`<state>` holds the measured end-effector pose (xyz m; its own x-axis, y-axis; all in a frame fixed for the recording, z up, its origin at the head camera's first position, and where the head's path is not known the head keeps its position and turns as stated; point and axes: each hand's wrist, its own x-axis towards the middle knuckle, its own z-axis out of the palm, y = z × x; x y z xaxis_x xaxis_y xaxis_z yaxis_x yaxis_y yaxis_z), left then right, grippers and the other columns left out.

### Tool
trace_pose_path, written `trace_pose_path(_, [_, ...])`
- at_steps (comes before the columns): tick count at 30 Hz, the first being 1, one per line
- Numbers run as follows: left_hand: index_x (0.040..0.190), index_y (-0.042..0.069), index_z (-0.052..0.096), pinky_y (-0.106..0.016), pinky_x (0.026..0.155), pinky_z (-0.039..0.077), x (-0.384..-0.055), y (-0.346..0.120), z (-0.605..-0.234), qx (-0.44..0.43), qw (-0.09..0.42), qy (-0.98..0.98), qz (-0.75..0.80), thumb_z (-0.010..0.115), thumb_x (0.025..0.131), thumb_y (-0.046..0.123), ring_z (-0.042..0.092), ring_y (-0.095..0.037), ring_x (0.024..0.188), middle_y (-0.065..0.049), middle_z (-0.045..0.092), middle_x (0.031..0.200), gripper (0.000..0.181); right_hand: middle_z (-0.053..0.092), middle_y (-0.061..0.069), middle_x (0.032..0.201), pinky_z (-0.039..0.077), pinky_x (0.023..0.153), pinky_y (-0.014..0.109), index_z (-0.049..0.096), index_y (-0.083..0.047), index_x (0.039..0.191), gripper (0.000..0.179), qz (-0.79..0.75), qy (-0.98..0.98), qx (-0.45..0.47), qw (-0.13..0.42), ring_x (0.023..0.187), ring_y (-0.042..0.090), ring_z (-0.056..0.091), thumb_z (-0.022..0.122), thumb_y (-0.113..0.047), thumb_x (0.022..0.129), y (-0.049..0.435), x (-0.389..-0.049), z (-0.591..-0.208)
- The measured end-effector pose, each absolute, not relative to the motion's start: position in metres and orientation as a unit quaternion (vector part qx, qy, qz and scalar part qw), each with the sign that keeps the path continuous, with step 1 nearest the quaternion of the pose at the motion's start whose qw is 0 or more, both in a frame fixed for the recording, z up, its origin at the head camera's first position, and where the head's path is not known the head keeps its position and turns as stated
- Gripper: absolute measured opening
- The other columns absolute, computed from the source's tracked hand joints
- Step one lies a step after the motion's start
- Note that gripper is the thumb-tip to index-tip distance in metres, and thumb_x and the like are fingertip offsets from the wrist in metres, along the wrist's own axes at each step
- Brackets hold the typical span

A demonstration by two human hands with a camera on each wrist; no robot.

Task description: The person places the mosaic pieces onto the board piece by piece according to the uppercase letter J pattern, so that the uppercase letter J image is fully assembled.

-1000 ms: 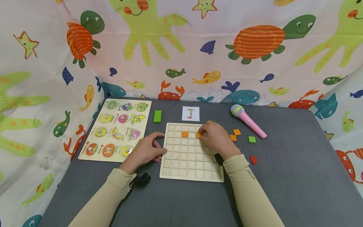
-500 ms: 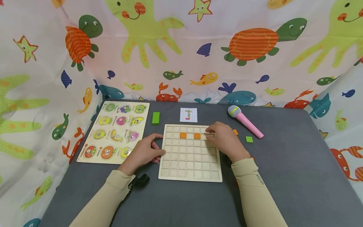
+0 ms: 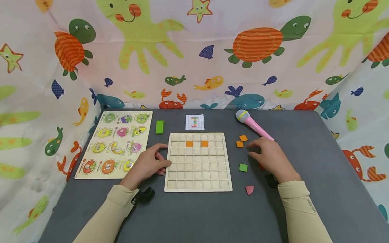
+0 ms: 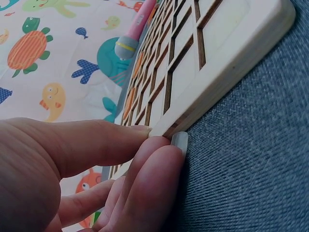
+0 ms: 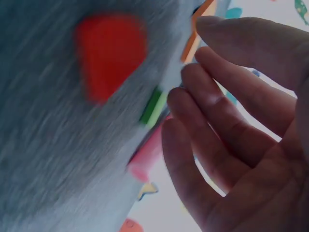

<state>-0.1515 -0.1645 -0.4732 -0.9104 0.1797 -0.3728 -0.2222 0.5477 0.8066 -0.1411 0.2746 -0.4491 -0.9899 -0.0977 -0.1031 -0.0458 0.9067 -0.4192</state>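
Your right hand (image 3: 268, 157) hovers over the grey surface (image 3: 319, 189) to the right of the wooden grid board (image 3: 198, 182), fingers loosely spread and holding nothing, as the right wrist view confirms. The two loose orange squares (image 3: 241, 141) lie just ahead and to the left of its fingertips, between hand and board; this hand is far nearer to them than the other. One square sits turned like a diamond, the other more square to the board. A green square (image 3: 243, 167) rests just left of your right wrist, a pink piece (image 3: 249, 190) lies nearer you, and a red piece (image 5: 110, 54) shows beneath your palm in the wrist view. The pink toy microphone (image 3: 253, 125) lies slantwise beyond the hand, its head towards the far left.

Your left hand (image 3: 149, 163) steadies the board's left edge, thumb on its rim and fingertips curled against its side. The board's cells hold two orange tiles (image 3: 197, 144) in the second row, one cell between them; every other cell is bare. A pattern card (image 3: 195, 122) lies just beyond the board.
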Motion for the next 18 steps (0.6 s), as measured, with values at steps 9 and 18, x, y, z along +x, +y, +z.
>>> trace_pose_path(9, [0.153, 0.018, 0.054, -0.033, 0.066, 0.067, -0.15, -0.169, -0.474, -0.013, 0.214, 0.854, 0.473, 0.086, 0.093, 0.022, 0.076, -0.02, 0.07, -0.013, 0.068, 0.098, 0.069, 0.066, 0.024, 0.127, 0.055, 0.105, 0.064, 0.076, -0.002, 0.129, 0.034, -0.197, 0.979, -0.028, 0.046, 0.115, 0.041, 0.06, 0.079, -0.015, 0.098, 0.294, -0.148, -0.455])
trace_pose_path(18, [0.153, 0.02, 0.055, -0.033, 0.065, 0.067, -0.152, -0.166, -0.474, -0.019, 0.209, 0.856, 0.472, 0.088, 0.091, 0.022, 0.076, -0.02, 0.068, -0.012, 0.068, 0.098, 0.07, 0.067, 0.024, 0.121, 0.058, 0.099, 0.064, 0.074, 0.0, 0.131, 0.038, -0.176, 0.983, -0.044, 0.04, 0.108, 0.04, 0.061, 0.079, -0.013, 0.096, 0.305, -0.155, -0.458])
